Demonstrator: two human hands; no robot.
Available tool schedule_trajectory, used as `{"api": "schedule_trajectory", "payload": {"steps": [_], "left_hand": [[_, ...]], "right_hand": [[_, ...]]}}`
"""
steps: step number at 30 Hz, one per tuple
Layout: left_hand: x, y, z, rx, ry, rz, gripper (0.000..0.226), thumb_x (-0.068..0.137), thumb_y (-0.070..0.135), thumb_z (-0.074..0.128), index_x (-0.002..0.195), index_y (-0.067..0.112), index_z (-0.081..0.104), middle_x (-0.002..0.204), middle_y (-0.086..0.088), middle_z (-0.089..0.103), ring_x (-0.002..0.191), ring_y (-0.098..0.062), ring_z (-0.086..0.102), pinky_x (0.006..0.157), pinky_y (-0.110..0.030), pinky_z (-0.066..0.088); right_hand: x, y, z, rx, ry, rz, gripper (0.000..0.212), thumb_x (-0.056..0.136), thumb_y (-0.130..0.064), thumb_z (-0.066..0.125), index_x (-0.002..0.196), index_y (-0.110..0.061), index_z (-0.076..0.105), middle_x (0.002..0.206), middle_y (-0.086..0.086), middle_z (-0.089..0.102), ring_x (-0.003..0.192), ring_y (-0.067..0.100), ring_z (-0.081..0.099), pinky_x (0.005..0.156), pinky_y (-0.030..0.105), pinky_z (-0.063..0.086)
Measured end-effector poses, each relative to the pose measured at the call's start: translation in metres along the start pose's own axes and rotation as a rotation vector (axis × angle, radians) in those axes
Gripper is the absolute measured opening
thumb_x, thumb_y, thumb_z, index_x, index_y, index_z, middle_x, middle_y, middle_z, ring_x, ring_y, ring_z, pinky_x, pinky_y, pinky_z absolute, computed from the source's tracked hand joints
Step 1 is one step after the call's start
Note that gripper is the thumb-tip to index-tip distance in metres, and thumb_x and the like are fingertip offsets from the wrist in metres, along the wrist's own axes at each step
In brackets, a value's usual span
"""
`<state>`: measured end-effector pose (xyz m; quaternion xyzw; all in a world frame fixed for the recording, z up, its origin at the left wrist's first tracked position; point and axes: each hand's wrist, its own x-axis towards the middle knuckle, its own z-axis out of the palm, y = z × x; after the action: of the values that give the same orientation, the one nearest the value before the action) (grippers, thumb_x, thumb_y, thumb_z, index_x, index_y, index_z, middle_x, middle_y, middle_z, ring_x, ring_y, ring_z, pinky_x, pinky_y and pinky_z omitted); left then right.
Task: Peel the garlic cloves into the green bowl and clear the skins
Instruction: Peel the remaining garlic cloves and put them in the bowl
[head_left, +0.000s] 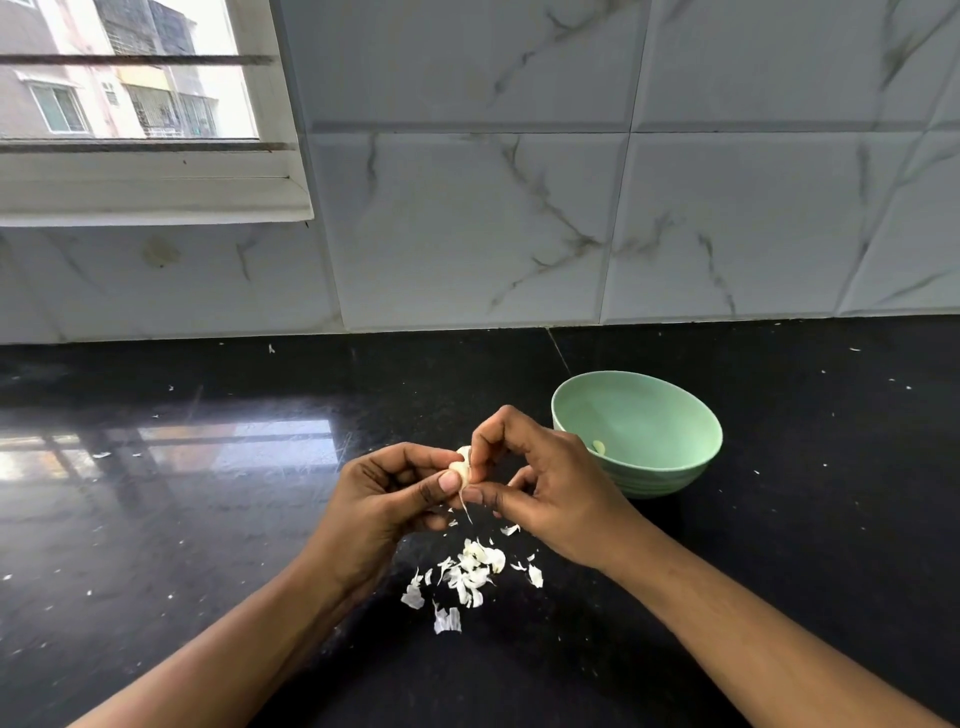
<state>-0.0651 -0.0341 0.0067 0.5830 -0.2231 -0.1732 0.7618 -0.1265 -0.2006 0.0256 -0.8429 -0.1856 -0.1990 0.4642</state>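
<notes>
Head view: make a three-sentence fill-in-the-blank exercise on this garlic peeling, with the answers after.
The garlic clove is pinched by ____ hands: left hand and right hand. The green bowl stands to the ____ of the hands. The skins lie on a counter coloured ____.
Missing words: both; right; black.

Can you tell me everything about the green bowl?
The green bowl is round, deep and pale mint, smooth and shiny inside, with faint rings around its outer wall. It stands upright on the black countertop, just behind the right hand, which hides part of its near side. One pale piece, likely a peeled garlic clove, lies inside near that edge.
</notes>
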Motion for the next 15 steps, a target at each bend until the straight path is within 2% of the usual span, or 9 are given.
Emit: {"api": "schedule_trajectory", "payload": {"steps": [4,6,9,15], "left_hand": [[-0.0018,0.0004,0.0007,0.062,0.019,0.051,0.048,0.041,0.043,0.092,0.079,0.016,0.077,0.074,-0.007,0.073,0.063,-0.010,0.067,0.051,-0.019,0.052],[-0.0021,0.0016,0.0026,0.105,0.046,0.084,0.031,0.054,0.025,0.085,0.080,0.012,0.074,0.073,-0.007,0.072,0.062,-0.011,0.067,0.051,-0.019,0.052],[-0.0008,0.0026,0.0035,0.158,0.094,0.131,0.032,0.057,0.004,0.075,0.087,0.006,0.063,0.065,-0.005,0.070,0.057,-0.009,0.064,0.052,-0.019,0.052],[-0.0017,0.0015,0.0024,0.354,0.113,0.250,0.031,0.056,0.012,0.079,0.083,0.009,0.064,0.068,-0.003,0.070,0.060,-0.008,0.065,0.058,-0.018,0.053]], "right_hand": [[0.0009,0.0013,-0.0051,0.123,0.083,0.133,0.023,0.078,-0.009,0.076,0.087,-0.019,0.057,0.077,-0.002,0.063,0.069,0.008,0.061,0.051,0.030,0.054],[0.0021,0.0024,-0.0067,0.244,0.073,0.235,0.014,0.080,-0.010,0.074,0.088,-0.014,0.063,0.076,0.000,0.065,0.069,0.009,0.063,0.054,0.027,0.054],[0.0025,0.0028,-0.0044,0.406,0.004,0.381,0.007,0.087,-0.008,0.065,0.092,-0.005,0.066,0.080,0.005,0.068,0.072,0.012,0.066,0.055,0.026,0.057],[0.0020,0.0014,-0.0037,0.390,-0.020,0.434,0.010,0.084,-0.012,0.068,0.091,-0.005,0.067,0.089,0.016,0.073,0.074,0.015,0.067,0.060,0.026,0.056]]}}
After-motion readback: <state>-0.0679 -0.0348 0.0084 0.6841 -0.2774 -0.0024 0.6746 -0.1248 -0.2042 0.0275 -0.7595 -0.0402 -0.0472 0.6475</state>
